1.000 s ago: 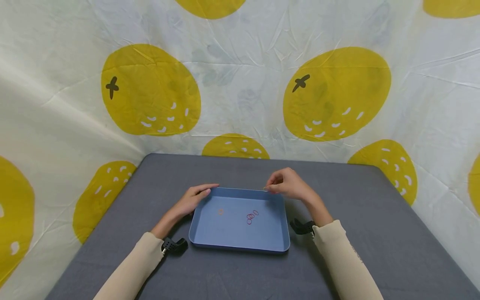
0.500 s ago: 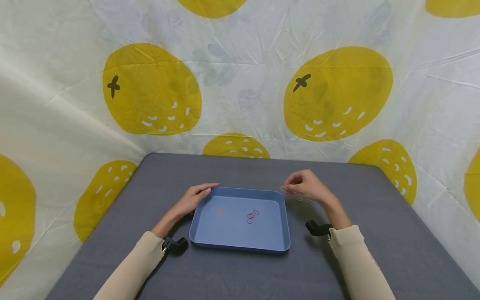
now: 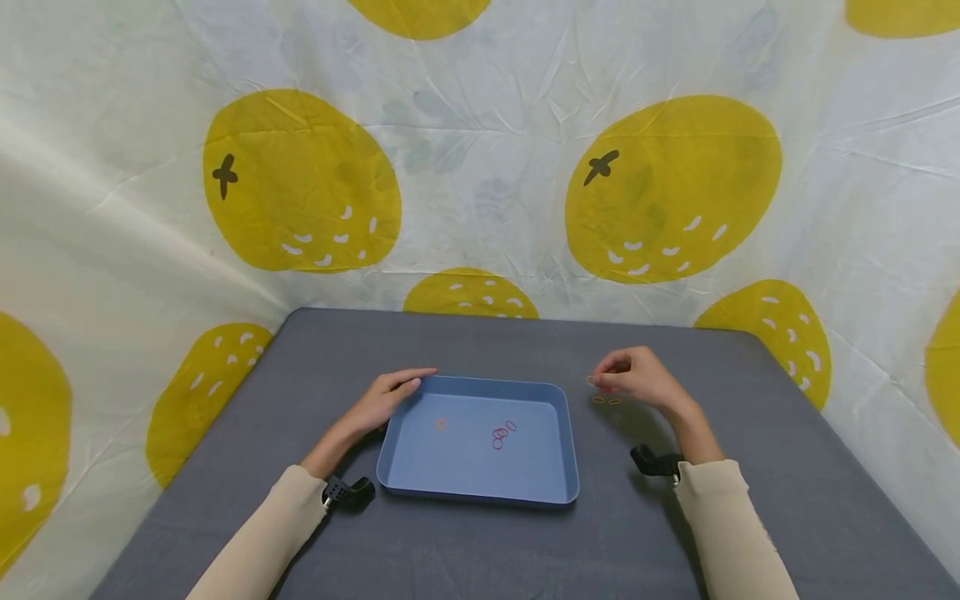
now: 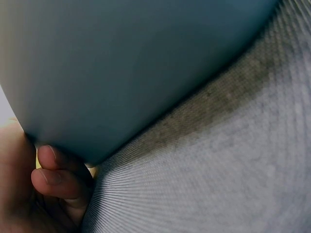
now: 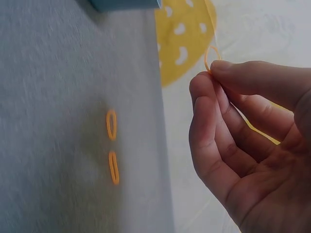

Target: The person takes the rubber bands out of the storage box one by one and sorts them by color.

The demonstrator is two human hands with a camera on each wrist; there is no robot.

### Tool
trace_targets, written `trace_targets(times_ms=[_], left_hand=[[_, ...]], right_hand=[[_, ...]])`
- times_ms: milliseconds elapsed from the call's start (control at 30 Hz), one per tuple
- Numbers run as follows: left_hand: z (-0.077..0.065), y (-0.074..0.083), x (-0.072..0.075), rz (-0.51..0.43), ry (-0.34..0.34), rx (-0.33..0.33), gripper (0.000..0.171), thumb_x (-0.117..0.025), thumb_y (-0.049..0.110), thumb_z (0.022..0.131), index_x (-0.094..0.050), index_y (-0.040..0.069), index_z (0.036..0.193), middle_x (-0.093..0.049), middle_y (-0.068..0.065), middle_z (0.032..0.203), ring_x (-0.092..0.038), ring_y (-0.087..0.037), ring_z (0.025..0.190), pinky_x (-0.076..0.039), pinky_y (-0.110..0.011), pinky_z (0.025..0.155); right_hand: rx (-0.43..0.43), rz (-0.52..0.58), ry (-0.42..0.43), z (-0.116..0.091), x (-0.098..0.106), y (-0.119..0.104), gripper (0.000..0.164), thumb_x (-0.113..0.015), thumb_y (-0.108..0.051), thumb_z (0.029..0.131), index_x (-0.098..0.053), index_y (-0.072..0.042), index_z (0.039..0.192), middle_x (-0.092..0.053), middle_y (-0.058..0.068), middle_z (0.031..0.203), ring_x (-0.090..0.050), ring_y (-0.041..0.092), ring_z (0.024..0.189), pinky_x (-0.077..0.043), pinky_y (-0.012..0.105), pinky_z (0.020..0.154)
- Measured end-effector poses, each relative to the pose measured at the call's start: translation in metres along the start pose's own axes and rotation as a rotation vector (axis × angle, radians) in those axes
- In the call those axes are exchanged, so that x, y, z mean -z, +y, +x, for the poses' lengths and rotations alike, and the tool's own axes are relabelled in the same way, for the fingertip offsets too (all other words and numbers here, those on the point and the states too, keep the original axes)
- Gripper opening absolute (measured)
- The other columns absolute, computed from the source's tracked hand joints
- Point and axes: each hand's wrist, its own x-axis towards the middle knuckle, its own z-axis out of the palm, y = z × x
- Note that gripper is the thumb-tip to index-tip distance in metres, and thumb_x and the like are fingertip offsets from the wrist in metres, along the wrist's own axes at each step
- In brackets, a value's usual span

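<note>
My left hand [image 3: 378, 404] holds the blue tray [image 3: 480, 492] at its far left corner, thumb over the rim. In the left wrist view, curled fingertips [image 4: 56, 177] lie against the outer wall of the tray [image 4: 136, 73]. Between thumb and fingertips, my right hand [image 5: 252, 131] pinches a thin orange rubber band [image 5: 206, 59], raised above the table right of the tray. Below that hand, two more orange rubber bands [image 5: 111, 124] lie apart on the table. Inside the tray are an orange rubber band [image 3: 441, 424] at left and several red rubber bands [image 3: 499, 433], some overlapping.
Grey cloth covers the table [image 3: 465, 550]. Behind it hangs a white curtain [image 3: 480, 200] printed with large yellow fruit. Dark wrist cameras [image 3: 655, 461] sit under both forearms, below the cream sleeves.
My right hand has moved right, from the tray's far right corner to over the table, still pinching the rubber band. Two orange bands on the table have come into view. The left hand stays put.
</note>
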Motion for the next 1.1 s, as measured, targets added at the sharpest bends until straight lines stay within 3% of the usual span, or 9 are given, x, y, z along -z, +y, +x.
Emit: trace_targets(times_ms=[100,300,667,867,1100], left_hand=[[0.000,0.000,0.000,0.007,0.006,-0.007,0.041,-0.046,0.028,0.112,-0.058,0.015,0.149,-0.054,-0.014,0.155,-0.048,-0.037,0.145,-0.043,-0.058,0.114],[-0.001,0.000,0.000,0.012,0.015,0.001,0.041,-0.046,0.029,0.112,-0.058,0.016,0.149,-0.055,-0.013,0.155,-0.047,-0.036,0.146,-0.040,-0.059,0.116],[0.000,0.000,-0.001,0.003,0.013,0.004,0.041,-0.047,0.029,0.112,-0.058,0.016,0.149,-0.055,-0.012,0.154,-0.049,-0.035,0.145,-0.042,-0.058,0.115],[0.001,0.000,-0.002,-0.006,0.025,0.003,0.040,-0.047,0.028,0.112,-0.060,0.015,0.147,-0.058,-0.013,0.152,-0.052,-0.034,0.142,-0.044,-0.056,0.113],[0.001,0.000,-0.003,-0.013,0.031,0.010,0.040,-0.048,0.029,0.112,-0.060,0.016,0.147,-0.057,-0.013,0.152,-0.051,-0.034,0.143,-0.044,-0.056,0.113]], right_hand=[[-0.013,0.003,0.011,-0.003,0.005,0.006,0.022,-0.074,-0.016,0.096,-0.076,0.005,0.102,-0.076,0.024,0.096,-0.074,0.034,0.085,-0.062,0.043,0.078],[-0.040,-0.053,0.033,-0.009,0.015,0.015,0.023,-0.076,-0.017,0.095,-0.077,0.005,0.101,-0.077,0.016,0.088,-0.069,0.022,0.075,-0.056,0.034,0.070],[-0.117,-0.065,0.004,-0.008,0.019,0.046,0.017,-0.071,-0.009,0.096,-0.075,0.007,0.099,-0.077,0.013,0.087,-0.068,0.015,0.074,-0.057,0.027,0.067],[-0.123,-0.088,0.010,-0.010,0.018,0.060,0.016,-0.073,-0.008,0.094,-0.076,0.007,0.098,-0.076,0.010,0.083,-0.065,0.009,0.069,-0.056,0.025,0.064],[-0.158,-0.066,-0.026,-0.014,0.019,0.061,0.018,-0.071,-0.007,0.095,-0.075,0.010,0.098,-0.076,0.012,0.084,-0.066,0.012,0.072,-0.058,0.028,0.065]])
